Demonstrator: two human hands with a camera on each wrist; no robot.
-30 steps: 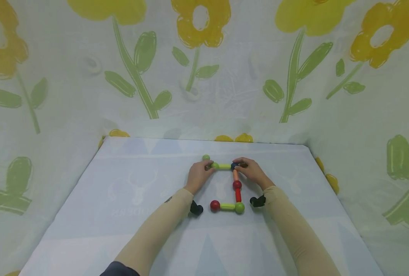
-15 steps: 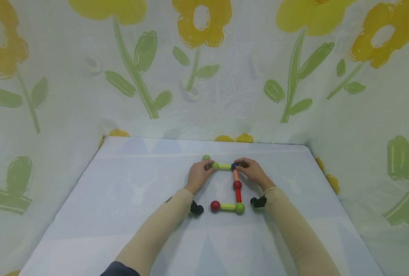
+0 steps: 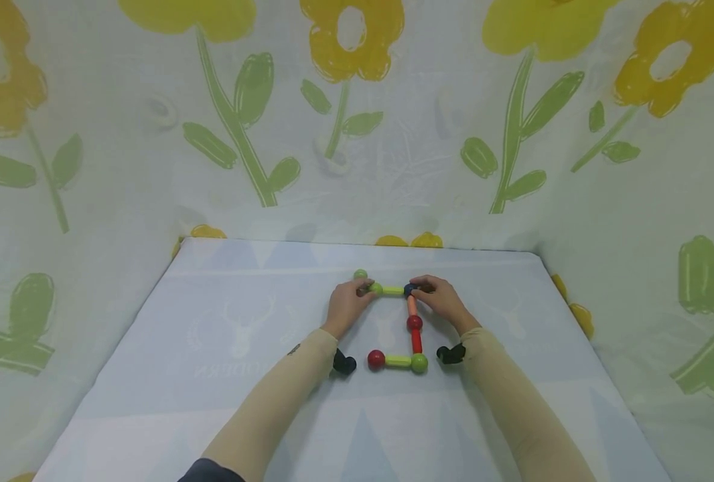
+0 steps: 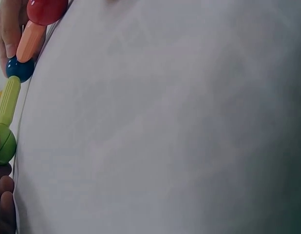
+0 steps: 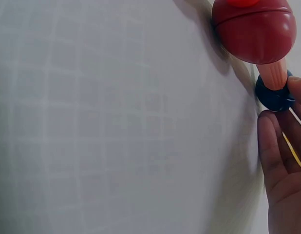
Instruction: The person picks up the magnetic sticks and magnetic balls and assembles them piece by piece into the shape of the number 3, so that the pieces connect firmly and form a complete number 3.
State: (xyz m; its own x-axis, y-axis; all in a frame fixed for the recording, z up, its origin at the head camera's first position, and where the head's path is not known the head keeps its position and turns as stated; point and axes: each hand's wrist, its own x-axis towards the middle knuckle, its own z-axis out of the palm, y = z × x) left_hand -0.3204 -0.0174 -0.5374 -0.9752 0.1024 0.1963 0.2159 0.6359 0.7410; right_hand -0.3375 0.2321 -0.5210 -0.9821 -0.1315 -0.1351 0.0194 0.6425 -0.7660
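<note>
A chain of toy balls and short rods lies on the table. My left hand (image 3: 346, 308) pinches a green ball (image 3: 377, 289) at its far left corner. My right hand (image 3: 444, 303) holds the dark blue ball (image 5: 273, 97) between thumb and fingers. Between these balls runs a yellow-green rod (image 3: 393, 291). From the blue ball an orange rod (image 3: 412, 306) leads to a red ball (image 3: 414, 323), then a red rod (image 3: 416, 341) to a nearer green ball (image 3: 419, 363). Another yellow-green rod (image 3: 398, 361) joins that to a red end ball (image 3: 376, 359).
Just beyond my left fingers sits another green ball (image 3: 360, 274); my hand hides whether it joins the chain. A pale patterned cloth covers the table (image 3: 224, 395). Flower-printed fabric (image 3: 405, 181) closes in the back and sides. Black wrist cameras (image 3: 345, 363) hang under both forearms.
</note>
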